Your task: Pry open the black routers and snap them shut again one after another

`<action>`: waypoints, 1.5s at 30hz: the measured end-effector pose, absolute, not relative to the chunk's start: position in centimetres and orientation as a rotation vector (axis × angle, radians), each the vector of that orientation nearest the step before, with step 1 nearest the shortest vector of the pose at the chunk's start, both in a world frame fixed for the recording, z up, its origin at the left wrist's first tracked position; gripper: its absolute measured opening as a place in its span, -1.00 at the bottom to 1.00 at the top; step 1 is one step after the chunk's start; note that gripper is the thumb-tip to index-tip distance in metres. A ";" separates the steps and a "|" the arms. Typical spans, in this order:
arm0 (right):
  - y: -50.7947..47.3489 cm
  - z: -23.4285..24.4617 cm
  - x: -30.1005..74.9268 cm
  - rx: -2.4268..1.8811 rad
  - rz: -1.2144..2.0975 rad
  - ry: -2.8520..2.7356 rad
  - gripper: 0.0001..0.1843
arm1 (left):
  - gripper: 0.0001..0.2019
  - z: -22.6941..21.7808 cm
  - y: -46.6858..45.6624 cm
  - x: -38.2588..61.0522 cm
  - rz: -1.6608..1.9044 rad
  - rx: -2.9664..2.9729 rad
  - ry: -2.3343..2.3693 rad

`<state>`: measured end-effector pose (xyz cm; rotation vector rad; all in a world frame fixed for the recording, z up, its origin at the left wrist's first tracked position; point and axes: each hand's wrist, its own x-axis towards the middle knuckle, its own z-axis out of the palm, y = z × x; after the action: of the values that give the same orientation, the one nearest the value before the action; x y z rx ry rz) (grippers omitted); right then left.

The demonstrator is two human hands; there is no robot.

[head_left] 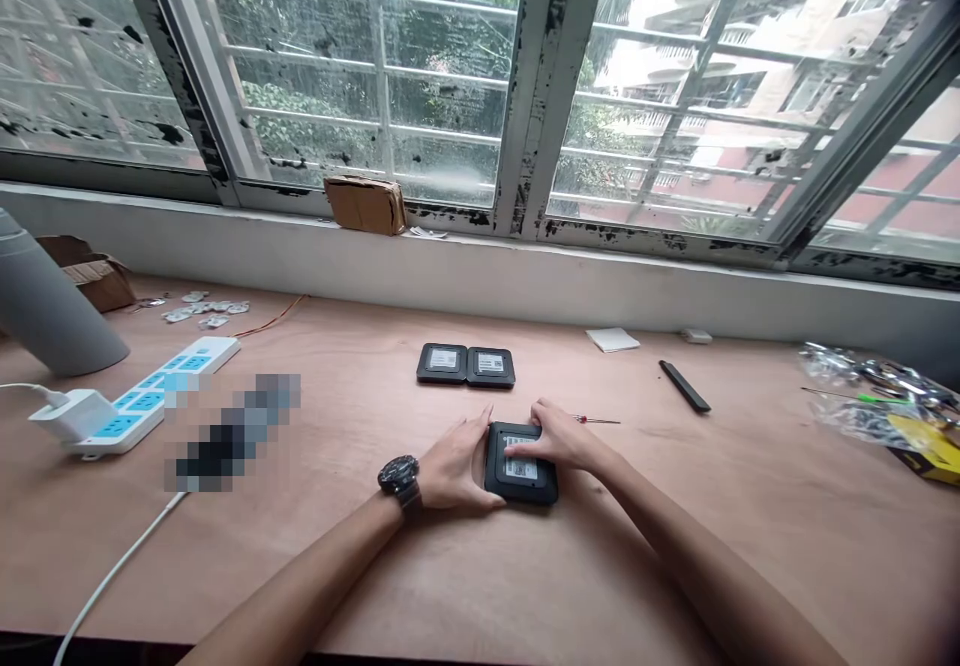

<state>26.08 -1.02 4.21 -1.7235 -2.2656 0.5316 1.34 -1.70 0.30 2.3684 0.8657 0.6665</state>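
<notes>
Left hand: left hand (pixel 454 468), watch (pixel 399 476) on the wrist, cupped against the left edge of a black rounded-square case (pixel 521 486).
Right hand: right hand (pixel 559 436) resting over the top of the case, fingertips (pixel 514 451) across a white barcode label (pixel 521 468).
Hands: close together, clamped on the case from the left and from above; no gap between palm and edge on the left.
Case position: flat on a plywood desk (pixel 750 556), near the front, centred before the body.
State of work: one case under the hands; two similar black cases (pixel 465 365) lying side by side, touching, further up the desk, labels facing up. No open casing or loose inner part visible near them.
Nearby: small red-handled screwdriver (pixel 596 420) just beside the right hand; black strip (pixel 684 386) beyond it.
Rest: power strip (pixel 142 396) with white charger (pixel 67 416) at left; pixelated blur (pixel 232 431) beside it, object unreadable; small metal pieces (pixel 195 308); crumpled clear bag of silvery scraps (pixel 874 391) at right; cardboard parcel (pixel 365 204) on the window sill.
</notes>
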 end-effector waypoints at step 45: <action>-5.7 1.0 35.6 -1.123 0.581 -2.317 -0.75 | -0.28 0.8 -7.1 -0.7 0.664 2.589 1.471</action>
<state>35.62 -5.69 0.99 -1.1230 -2.3168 0.5811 -0.67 -7.10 0.83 2.5890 1.4709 0.6642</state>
